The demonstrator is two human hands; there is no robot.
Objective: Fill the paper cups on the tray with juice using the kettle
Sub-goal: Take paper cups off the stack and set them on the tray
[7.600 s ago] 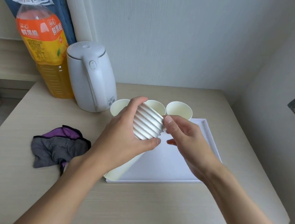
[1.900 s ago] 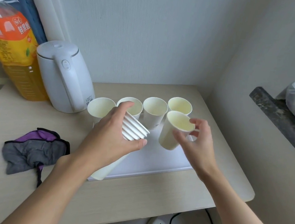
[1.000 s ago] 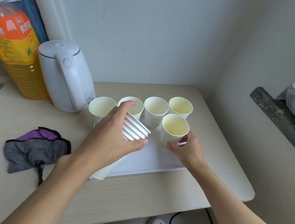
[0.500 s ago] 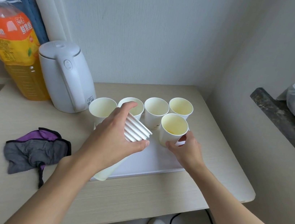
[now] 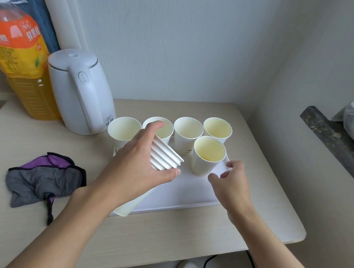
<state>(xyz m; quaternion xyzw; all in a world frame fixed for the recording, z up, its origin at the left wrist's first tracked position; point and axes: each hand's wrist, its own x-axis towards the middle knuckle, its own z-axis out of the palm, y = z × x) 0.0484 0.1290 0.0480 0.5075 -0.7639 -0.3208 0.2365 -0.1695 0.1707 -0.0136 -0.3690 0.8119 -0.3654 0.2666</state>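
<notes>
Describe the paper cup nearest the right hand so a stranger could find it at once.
On the beige table lies a white tray with four paper cups in a row along its far edge. A fifth cup stands alone in front of the row's right end, by the right hand: the only standing cup out of line.

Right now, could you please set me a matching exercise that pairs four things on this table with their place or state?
Things:
1. kettle
2. stack of paper cups
3. grey and purple cloth
4. juice bottle

Place or state:
A. gripped by the left hand
B. crumpled, left of the tray
C. orange label, far left
D. lid shut, handle towards the camera

Pairs: 1-D, 2-A, 3-B, 4-C
</notes>
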